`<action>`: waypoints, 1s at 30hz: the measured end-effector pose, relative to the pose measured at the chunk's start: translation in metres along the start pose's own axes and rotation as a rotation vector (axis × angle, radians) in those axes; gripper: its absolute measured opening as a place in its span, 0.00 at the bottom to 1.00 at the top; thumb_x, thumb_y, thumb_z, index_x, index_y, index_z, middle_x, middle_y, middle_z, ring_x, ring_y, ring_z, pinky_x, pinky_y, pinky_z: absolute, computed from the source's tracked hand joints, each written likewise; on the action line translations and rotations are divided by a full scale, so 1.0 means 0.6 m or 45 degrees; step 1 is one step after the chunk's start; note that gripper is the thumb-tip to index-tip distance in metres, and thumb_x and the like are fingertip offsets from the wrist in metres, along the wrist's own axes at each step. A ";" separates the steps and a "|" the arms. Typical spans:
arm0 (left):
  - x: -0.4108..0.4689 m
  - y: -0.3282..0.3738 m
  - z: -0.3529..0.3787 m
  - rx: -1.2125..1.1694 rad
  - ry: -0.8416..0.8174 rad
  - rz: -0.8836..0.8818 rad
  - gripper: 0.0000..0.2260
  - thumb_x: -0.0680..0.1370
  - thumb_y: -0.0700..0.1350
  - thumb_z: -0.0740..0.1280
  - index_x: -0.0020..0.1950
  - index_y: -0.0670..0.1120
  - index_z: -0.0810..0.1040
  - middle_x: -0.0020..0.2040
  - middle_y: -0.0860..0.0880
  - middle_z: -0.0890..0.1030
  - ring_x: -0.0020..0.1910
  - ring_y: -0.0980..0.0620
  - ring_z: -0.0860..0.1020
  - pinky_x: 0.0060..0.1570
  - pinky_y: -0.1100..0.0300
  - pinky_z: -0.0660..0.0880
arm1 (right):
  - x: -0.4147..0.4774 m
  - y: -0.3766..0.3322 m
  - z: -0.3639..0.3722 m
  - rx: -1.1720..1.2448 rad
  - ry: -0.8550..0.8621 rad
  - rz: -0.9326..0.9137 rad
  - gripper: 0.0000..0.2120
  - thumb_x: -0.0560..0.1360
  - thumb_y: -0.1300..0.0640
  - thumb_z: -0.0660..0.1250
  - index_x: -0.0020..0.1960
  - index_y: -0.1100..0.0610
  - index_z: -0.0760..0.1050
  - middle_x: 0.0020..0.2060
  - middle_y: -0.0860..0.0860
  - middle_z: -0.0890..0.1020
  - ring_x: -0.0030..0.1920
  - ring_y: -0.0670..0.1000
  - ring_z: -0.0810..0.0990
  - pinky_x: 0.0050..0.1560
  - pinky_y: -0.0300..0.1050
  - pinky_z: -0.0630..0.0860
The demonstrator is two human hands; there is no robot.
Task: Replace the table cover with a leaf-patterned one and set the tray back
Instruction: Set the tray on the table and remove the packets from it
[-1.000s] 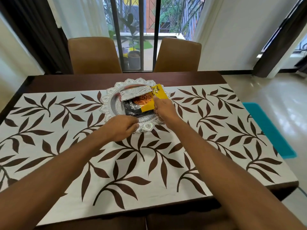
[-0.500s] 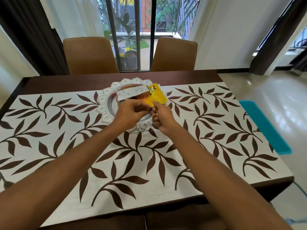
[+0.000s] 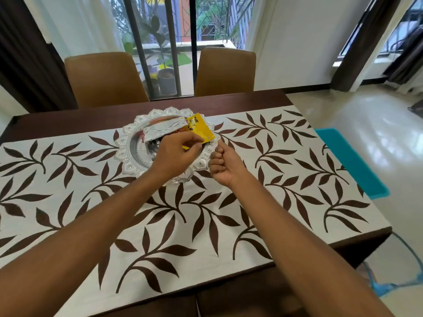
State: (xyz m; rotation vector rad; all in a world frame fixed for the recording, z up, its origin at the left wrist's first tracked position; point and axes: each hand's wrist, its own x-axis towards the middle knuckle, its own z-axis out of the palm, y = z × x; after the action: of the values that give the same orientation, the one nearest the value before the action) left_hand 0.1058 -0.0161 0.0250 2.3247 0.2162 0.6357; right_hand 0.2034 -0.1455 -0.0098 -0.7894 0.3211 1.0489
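The leaf-patterned table cover [image 3: 183, 225] lay flat from the near edge across most of the dark wooden table [image 3: 240, 100], leaving a bare strip along the far edge; the replacement appeared complete. Beyond mid-table, the right hand [image 3: 225, 165] hung curled into a loose fist just beside the tray's right rim, holding nothing visible. The left hand [image 3: 176, 154] reached over the tray, fingertips pinching the near edge of the yellow snack packet [image 3: 201, 129], apparently straightening it. The scalloped silver tray [image 3: 128, 152] sat on the cover toward the far edge, centred, also carrying a silver foil packet [image 3: 163, 129].
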 end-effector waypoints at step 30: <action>-0.004 -0.063 0.013 -0.166 -0.285 -0.657 0.07 0.71 0.40 0.78 0.48 0.46 0.86 0.39 0.51 0.86 0.35 0.61 0.82 0.40 0.64 0.75 | -0.029 -0.003 -0.032 -0.754 0.180 -0.178 0.21 0.84 0.46 0.61 0.34 0.52 0.66 0.24 0.46 0.67 0.23 0.43 0.60 0.21 0.34 0.56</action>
State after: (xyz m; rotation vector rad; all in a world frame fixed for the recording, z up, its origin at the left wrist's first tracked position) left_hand 0.1086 0.0063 -0.0061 2.0719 0.6229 0.1275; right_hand 0.1988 -0.1710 -0.0120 -1.4012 0.0661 0.9650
